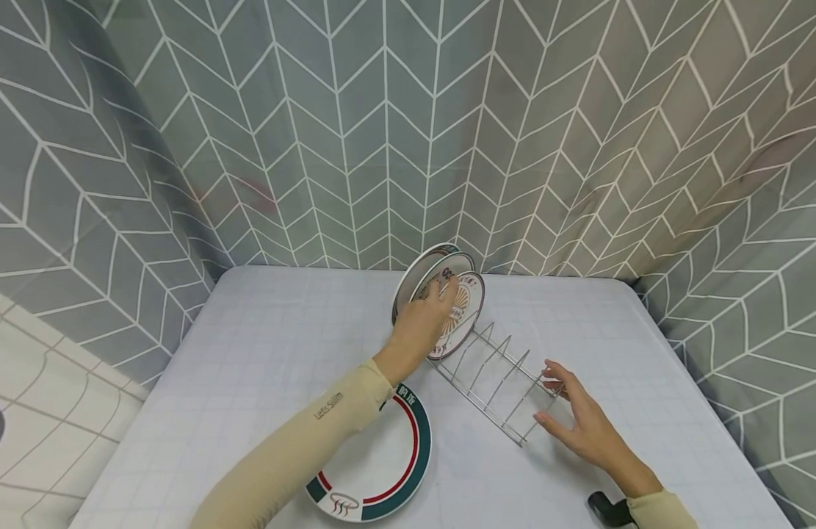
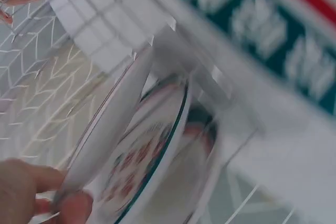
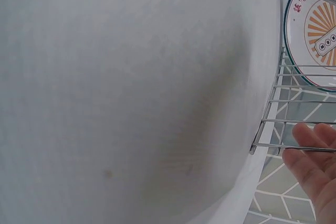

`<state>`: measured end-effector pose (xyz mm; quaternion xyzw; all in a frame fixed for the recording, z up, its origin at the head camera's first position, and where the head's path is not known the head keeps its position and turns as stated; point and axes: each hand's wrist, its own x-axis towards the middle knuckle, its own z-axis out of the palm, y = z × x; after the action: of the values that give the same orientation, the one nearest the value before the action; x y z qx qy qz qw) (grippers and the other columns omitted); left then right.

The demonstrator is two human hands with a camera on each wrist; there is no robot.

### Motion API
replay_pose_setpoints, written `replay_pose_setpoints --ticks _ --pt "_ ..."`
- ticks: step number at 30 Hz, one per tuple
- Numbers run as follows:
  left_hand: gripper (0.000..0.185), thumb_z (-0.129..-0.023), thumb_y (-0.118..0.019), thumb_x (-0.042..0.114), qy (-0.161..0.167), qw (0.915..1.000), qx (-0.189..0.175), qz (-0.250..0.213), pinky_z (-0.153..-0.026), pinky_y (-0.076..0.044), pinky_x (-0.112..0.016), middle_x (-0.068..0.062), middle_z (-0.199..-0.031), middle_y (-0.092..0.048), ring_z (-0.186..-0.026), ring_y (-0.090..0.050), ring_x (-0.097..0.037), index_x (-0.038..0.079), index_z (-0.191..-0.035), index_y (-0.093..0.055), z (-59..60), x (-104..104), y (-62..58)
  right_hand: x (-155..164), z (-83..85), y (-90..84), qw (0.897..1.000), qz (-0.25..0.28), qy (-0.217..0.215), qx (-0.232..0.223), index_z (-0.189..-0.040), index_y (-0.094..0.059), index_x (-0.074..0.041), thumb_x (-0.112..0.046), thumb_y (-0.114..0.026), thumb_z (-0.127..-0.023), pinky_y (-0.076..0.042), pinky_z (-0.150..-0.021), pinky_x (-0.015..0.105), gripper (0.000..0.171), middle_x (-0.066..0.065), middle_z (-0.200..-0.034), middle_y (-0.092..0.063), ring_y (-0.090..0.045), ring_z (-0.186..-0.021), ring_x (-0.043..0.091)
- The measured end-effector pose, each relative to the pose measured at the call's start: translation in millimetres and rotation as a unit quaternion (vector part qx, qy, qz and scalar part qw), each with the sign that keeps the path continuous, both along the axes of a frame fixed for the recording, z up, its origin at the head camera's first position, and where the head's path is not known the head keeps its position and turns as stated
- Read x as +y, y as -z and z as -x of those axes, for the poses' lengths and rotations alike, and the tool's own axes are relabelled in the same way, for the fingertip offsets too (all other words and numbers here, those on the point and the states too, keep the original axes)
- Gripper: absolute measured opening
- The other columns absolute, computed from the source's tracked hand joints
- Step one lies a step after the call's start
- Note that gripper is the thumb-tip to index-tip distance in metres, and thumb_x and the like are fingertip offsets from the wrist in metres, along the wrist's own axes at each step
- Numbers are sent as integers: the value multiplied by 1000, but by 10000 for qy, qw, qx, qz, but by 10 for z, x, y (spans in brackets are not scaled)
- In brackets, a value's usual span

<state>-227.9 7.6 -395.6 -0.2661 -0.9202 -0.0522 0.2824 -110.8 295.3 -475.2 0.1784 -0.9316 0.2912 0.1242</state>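
Note:
My left hand (image 1: 421, 323) pinches the rim of a small white plate (image 1: 472, 297) with a sunburst print. In the left wrist view, thumb and fingers meet on that plate's edge (image 2: 107, 124). Behind it, two more plates stand on edge, a patterned plate (image 2: 152, 156) and a deeper, green-banded one (image 2: 202, 129). All three lean at the far left end of a wire dish rack (image 1: 483, 400). At the rack's near right end, my right hand (image 1: 582, 422) has its fingers at the end wire, thumb spread apart from them.
A large plate (image 1: 421, 448) with a green and red rim lies flat left of the rack, partly under my left sleeve (image 1: 315, 433). The white table (image 1: 262, 330) ends at a patterned curtain (image 1: 355, 147). A black device (image 1: 609, 509) sits at my right wrist.

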Motion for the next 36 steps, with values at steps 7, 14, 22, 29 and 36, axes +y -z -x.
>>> replay_pose_setpoints --ticks 7,14,22,29,36 --pt "14 -89 -59 19 1525 9852 666 -401 -40 -39 -21 -2 -83 -50 -48 -45 -8 11 -101 -59 -271 -284 -470 -22 12 -15 10000 62 -53 -22 -146 -24 -16 -20 -75 -78 -43 -88 33 86 8 -129 -49 -54 -109 25" --pt "26 -82 -69 18 1878 9790 -195 -769 -50 -40 -16 5 -83 -57 -65 -50 -5 16 -107 -62 -511 -1041 -353 -29 1 -9 10000 62 42 14 -147 -24 -18 -18 -76 -76 -44 -86 38 88 7 -127 -51 -55 -107 26" --pt "52 -75 -74 44 262 9484 -3049 -834 -58 -39 -19 8 -83 -53 -70 -47 -7 24 -120 -57 -765 -1901 307 -12 0 3 9999 163 -7 17 -146 -27 -13 -19 -76 -76 -36 -92 14 85 7 -129 -50 -54 -108 26" --pt "84 -64 -71 64 -72 8998 -4189 -1219 -64 -43 -21 12 -88 -50 -75 -48 -5 16 -129 -50 -1007 -2100 688 -9 11 -19 10000 63 44 22 -147 -24 -17 -20 -76 -76 -39 -89 26 88 7 -129 -50 -54 -107 26" --pt "96 -59 -74 63 -138 8848 -4460 -1345 -83 -50 -31 8 -106 -60 -89 -53 -4 12 -134 -44 -1059 -2080 783 -27 20 -20 10000 69 -2 -29 -147 -24 -18 -18 -76 -76 -39 -89 22 88 8 -128 -51 -53 -106 27"
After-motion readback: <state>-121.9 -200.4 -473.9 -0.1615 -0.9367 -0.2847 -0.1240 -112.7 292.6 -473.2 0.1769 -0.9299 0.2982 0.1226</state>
